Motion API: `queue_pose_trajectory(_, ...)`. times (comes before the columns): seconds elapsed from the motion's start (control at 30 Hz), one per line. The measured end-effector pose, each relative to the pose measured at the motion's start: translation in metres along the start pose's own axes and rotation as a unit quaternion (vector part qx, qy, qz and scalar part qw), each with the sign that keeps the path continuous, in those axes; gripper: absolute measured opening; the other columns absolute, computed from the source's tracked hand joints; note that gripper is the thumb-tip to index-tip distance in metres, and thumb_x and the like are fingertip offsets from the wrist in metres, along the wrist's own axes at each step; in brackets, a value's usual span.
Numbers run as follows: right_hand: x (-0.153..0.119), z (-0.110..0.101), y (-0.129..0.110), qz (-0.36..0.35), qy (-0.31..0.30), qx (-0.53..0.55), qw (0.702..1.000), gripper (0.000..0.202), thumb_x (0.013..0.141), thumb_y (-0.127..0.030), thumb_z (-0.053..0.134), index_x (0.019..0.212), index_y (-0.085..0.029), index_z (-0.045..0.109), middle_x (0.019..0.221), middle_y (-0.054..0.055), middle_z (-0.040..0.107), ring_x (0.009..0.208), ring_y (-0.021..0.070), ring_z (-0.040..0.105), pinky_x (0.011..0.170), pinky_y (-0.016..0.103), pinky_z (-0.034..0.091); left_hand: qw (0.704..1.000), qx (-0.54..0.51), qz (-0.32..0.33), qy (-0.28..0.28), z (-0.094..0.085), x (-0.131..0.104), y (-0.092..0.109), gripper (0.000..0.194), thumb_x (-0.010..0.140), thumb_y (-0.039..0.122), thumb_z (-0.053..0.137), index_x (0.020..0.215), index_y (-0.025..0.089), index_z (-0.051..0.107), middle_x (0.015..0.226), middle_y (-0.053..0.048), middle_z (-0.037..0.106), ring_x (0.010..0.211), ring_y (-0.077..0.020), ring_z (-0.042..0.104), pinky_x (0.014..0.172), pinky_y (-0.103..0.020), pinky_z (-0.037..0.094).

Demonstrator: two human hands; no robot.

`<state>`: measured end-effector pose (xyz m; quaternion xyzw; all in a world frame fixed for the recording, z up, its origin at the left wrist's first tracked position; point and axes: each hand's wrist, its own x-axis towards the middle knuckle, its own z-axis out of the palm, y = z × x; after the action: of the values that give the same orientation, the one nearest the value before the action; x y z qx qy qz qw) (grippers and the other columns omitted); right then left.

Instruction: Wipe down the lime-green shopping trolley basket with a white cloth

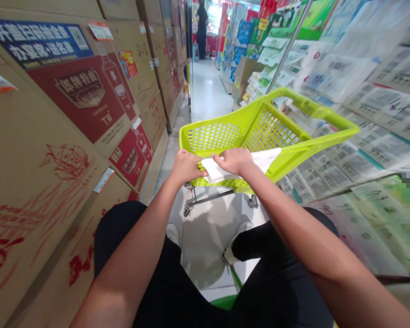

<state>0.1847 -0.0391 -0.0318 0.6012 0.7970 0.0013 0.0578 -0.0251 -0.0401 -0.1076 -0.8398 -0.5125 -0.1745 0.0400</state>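
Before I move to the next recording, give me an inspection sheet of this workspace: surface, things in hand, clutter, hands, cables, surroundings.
Surface: pale tiled floor, shadowed beneath the cart.
Things in hand: yellow-green cart; white cloth on its near rim.
Clutter: stacked cartons left, wrapped packs right; partly hidden green object below the person.
Hands: left hand grips the rim; right hand holds the cloth against it.
Cables: nothing seen.
Surroundings: store aisle; dark-clothed person at the far end.

A shop aisle [208, 84]: a shopping cart [294, 159] stands between stacked, labelled cartons [136, 84] and packs [341, 148] marked with handwritten figures [398, 105].
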Motion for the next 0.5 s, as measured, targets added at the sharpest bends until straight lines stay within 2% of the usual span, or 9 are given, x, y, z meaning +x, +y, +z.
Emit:
queue_pose_trajectory(0.07,0.004,0.002,-0.023,-0.021,0.007,0.025,0.999,0.089,0.097,-0.080,0.017,0.112,-0.020,0.081,0.116,0.019,0.079,0.109,0.0367,0.073,0.084,0.041,0.051,1.000,-0.005,0.002,0.012,0.002,0.002,0.000,0.035,0.082,0.056,0.065,0.079,0.023,0.080,0.080,-0.010,0.078,0.081,-0.0299,0.071,0.086,-0.043,0.039)
queue_pose_trajectory(0.1,0.004,0.003,-0.026,-0.027,0.010,0.030,0.999,0.091,0.097,-0.082,0.017,0.111,-0.020,0.081,0.115,0.018,0.079,0.108,0.0362,0.073,0.084,0.041,0.051,1.000,-0.006,0.003,0.016,0.002,0.002,-0.001,0.036,0.082,0.056,0.065,0.078,0.023,0.079,0.079,-0.010,0.078,0.081,-0.0299,0.070,0.085,-0.043,0.039)
queue_pose_trajectory(0.17,0.002,0.001,-0.015,-0.029,0.014,0.021,0.999,0.093,0.095,-0.084,0.015,0.110,-0.020,0.081,0.112,0.018,0.079,0.108,0.0363,0.073,0.082,0.040,0.050,1.000,-0.006,0.002,0.017,0.002,0.003,-0.005,0.036,0.080,0.056,0.068,0.077,0.023,0.079,0.077,-0.010,0.076,0.081,-0.0301,0.069,0.083,-0.042,0.039)
queue_pose_trajectory(0.3,-0.015,-0.008,0.049,0.016,0.001,-0.050,0.999,0.096,0.093,-0.088,0.015,0.110,-0.020,0.081,0.107,0.019,0.079,0.104,0.0382,0.073,0.079,0.041,0.049,1.000,-0.008,0.003,0.010,0.002,0.003,-0.013,0.032,0.077,0.054,0.071,0.075,0.023,0.078,0.075,-0.008,0.073,0.083,-0.0292,0.065,0.084,-0.042,0.041)
queue_pose_trajectory(0.4,-0.029,-0.017,0.099,0.016,-0.004,-0.092,0.996,0.091,0.094,-0.088,0.020,0.124,-0.024,0.077,0.111,0.017,0.079,0.104,0.0372,0.073,0.079,0.040,0.048,1.000,-0.013,0.007,0.013,0.002,0.005,-0.019,0.033,0.076,0.055,0.069,0.074,0.023,0.078,0.073,-0.007,0.071,0.083,-0.0280,0.064,0.087,-0.042,0.042)
queue_pose_trajectory(0.5,-0.037,-0.021,0.124,-0.007,-0.020,-0.093,0.995,0.081,0.098,-0.082,0.024,0.128,-0.027,0.076,0.115,0.013,0.079,0.103,0.0335,0.073,0.080,0.038,0.047,1.000,-0.018,0.012,0.010,0.001,0.008,-0.021,0.032,0.075,0.054,0.069,0.071,0.023,0.076,0.071,-0.005,0.070,0.081,-0.0268,0.064,0.087,-0.041,0.042)
